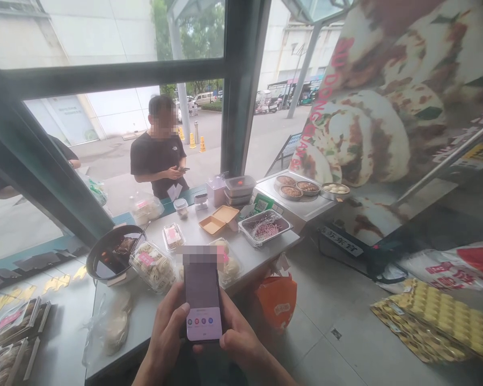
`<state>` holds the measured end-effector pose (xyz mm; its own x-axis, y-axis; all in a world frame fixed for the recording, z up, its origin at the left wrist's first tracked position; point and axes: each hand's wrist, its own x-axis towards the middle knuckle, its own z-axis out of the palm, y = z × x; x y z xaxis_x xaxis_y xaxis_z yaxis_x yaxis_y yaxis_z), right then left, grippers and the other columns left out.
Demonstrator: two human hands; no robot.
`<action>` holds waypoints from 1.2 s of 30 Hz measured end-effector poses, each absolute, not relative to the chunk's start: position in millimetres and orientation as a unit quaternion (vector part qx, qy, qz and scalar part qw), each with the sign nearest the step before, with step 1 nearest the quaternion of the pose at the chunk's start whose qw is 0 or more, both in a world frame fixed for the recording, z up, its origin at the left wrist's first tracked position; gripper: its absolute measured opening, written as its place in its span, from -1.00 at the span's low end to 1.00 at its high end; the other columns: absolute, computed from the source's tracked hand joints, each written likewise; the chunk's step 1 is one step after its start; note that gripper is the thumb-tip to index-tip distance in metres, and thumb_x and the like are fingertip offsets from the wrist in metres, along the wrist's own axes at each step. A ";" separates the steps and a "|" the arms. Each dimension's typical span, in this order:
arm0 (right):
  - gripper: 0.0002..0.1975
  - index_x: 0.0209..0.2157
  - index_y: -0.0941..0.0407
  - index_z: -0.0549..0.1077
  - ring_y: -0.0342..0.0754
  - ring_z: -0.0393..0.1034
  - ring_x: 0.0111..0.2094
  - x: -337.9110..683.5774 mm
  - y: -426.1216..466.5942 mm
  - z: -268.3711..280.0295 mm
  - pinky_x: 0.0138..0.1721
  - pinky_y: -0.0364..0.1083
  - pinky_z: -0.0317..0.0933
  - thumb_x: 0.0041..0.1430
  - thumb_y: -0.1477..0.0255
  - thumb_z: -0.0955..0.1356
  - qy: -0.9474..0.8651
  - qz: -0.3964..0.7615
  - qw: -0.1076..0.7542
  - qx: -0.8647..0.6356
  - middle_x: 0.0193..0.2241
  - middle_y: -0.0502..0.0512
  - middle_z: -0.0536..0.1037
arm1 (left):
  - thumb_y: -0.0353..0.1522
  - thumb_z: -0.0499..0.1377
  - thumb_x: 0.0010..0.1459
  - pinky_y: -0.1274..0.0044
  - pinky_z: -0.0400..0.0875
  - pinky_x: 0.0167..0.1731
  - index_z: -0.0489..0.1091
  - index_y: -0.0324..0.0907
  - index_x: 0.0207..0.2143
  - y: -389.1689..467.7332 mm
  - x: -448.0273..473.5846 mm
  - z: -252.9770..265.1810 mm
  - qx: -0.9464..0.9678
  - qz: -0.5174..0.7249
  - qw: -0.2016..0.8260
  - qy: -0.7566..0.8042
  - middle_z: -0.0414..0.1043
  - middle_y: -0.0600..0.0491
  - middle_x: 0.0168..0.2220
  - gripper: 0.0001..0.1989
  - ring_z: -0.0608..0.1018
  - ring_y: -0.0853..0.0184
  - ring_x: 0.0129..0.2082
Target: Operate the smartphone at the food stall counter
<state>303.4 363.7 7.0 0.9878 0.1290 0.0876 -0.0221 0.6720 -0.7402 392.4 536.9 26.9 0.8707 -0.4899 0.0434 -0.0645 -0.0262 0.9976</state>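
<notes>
Between my two hands a smartphone (202, 295) is held upright, its screen lit with a row of round coloured icons near the bottom. My left hand (169, 321) is closed on its left edge, thumb along the side. Around the right edge and lower corner my right hand (237, 332) is closed, thumb by the corner. Just beyond the phone lie a clear clamshell box of pale food (153, 265) and another clear box of buns (230, 268), partly hidden by the phone. A bag of flat round dough pieces (115, 324) lies to the left.
A pot of dark broth (115, 252), an open brown carton (218, 220) and a metal tray of purple strands (264, 227) stand on the counter. Steamers (308, 187) sit back right. Egg trays (438, 321) and an orange bag (277, 300) are on the floor. Outside the window stands a person (156, 155).
</notes>
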 end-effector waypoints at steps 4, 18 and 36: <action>-0.23 0.32 0.03 0.26 0.10 0.58 -0.05 304.4 365.0 5.8 -0.19 0.04 0.61 0.05 0.47 0.45 -0.063 0.015 0.897 -0.436 0.13 0.22 0.52 | -0.02 0.20 0.31 0.40 0.55 -0.11 0.54 -0.14 0.16 535.6 390.3 27.5 0.698 -0.162 0.670 -0.194 0.66 -0.06 0.04 -0.47 0.60 0.02 0.04; -0.28 0.24 0.10 0.28 -0.02 0.57 -0.26 310.7 374.5 1.0 -0.44 -0.13 0.56 0.19 0.18 0.58 0.035 -0.024 0.853 -0.520 -0.15 0.13 0.59 | -0.03 0.20 0.32 0.35 0.52 0.03 0.52 -0.11 0.21 534.4 388.4 22.6 0.704 -0.149 0.659 -0.219 0.63 -0.08 0.14 -0.46 0.61 0.00 0.08; -0.11 0.38 0.00 0.23 0.11 0.55 -0.05 300.0 366.1 9.7 -0.20 0.06 0.62 -0.03 0.49 0.43 -0.057 0.007 0.898 -0.437 0.22 0.23 0.44 | 0.00 0.16 0.34 0.38 0.57 -0.06 0.51 -0.14 0.20 536.9 389.2 25.1 0.701 -0.168 0.665 -0.194 0.63 -0.06 0.10 -0.45 0.57 0.00 0.10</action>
